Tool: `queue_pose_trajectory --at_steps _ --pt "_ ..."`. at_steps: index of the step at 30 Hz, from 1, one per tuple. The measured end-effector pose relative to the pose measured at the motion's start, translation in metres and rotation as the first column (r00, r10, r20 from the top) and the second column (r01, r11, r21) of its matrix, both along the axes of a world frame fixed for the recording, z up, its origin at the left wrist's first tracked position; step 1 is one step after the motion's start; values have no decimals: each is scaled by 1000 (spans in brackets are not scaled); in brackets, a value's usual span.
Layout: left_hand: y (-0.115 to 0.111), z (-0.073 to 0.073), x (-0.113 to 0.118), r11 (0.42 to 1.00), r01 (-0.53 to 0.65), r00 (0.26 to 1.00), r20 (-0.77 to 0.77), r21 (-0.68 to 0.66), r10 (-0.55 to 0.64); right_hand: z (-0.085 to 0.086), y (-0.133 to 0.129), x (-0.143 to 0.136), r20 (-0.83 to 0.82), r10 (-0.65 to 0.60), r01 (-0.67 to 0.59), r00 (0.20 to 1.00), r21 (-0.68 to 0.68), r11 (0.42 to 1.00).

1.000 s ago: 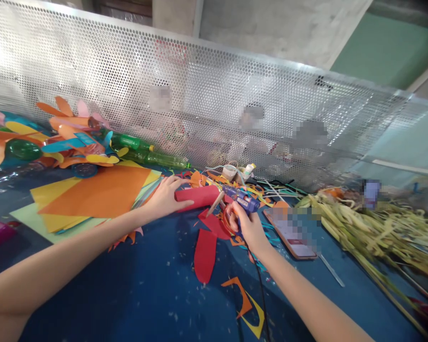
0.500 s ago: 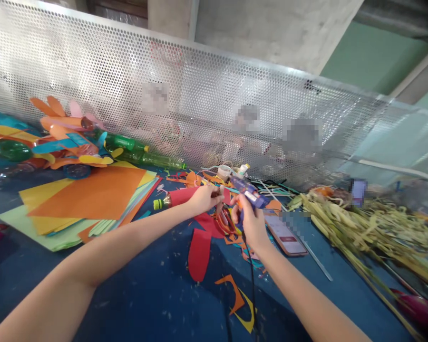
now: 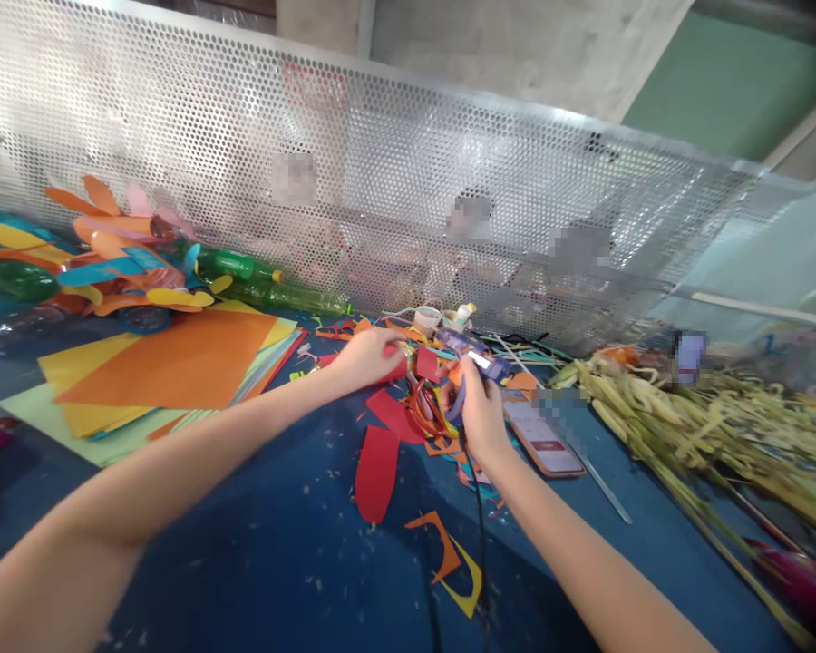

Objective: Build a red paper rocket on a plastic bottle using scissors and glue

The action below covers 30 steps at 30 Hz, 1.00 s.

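My right hand (image 3: 480,399) is wrapped around a blue hot glue gun (image 3: 490,365), its nozzle pointing up and to the left and a black cord (image 3: 480,517) hanging below. On the left, my left hand (image 3: 371,358) rests with curled fingers at the end of a bottle wrapped in red paper (image 3: 395,372); the hand and forearm hide much of it. A red paper petal (image 3: 377,473) lies on the table in front, beside another red piece (image 3: 395,417). Scissors with red and yellow handles (image 3: 427,408) lie between my hands.
Stacked coloured paper (image 3: 170,367) and a paper-decorated bottle model (image 3: 132,258) lie left, with green bottles (image 3: 292,295) behind. A phone (image 3: 544,440) and dried husks (image 3: 707,408) lie right. Paper scraps (image 3: 442,544) are in front. A perforated metal screen (image 3: 394,163) stands behind; people show through it.
My left hand has moved left, away from the glue gun's nozzle, to the red-wrapped bottle. The glue gun stays in my right hand, nearly in place.
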State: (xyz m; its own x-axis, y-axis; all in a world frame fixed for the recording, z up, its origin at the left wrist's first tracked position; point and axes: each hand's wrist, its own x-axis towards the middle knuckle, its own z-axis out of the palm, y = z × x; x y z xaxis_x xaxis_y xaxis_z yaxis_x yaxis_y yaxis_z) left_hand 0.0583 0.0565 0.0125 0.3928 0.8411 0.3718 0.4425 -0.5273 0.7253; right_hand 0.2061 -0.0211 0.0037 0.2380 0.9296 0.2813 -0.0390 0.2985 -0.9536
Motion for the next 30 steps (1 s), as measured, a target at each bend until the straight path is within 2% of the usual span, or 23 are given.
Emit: queue_pose_trajectory --at_steps 2,4,5,7,9,13,19,23,30 --pt "-14 -6 -36 995 -59 997 -45 82 63 -5 0 -4 48 37 -35 998 -53 998" --pt "-28 -13 -67 924 -212 945 -175 318 277 -12 -1 -9 105 87 -80 991 -75 994" --pt "-34 -17 -80 905 -224 917 -236 362 321 -15 -3 -12 134 117 -107 984 -81 991" --pt "-43 -27 -99 892 -256 877 -299 372 377 -22 -6 -17 201 184 -167 962 -101 981" --pt "-47 -35 -109 913 -220 869 -357 343 343 -28 -9 -21 268 226 -205 937 -106 973" --pt "-46 -48 -111 941 -206 904 -315 269 288 -36 -19 -26 395 246 -240 885 -67 969" --pt "-34 -54 -110 922 -322 906 -212 217 366 -40 -30 -33 567 305 -313 765 -87 946" --pt "-27 -54 -110 923 -339 904 -211 179 373 -43 -29 -34 564 307 -317 767 -82 945" --pt "-25 -56 -108 928 -280 925 -192 244 329 -48 -27 -35 469 339 -310 816 -139 940"
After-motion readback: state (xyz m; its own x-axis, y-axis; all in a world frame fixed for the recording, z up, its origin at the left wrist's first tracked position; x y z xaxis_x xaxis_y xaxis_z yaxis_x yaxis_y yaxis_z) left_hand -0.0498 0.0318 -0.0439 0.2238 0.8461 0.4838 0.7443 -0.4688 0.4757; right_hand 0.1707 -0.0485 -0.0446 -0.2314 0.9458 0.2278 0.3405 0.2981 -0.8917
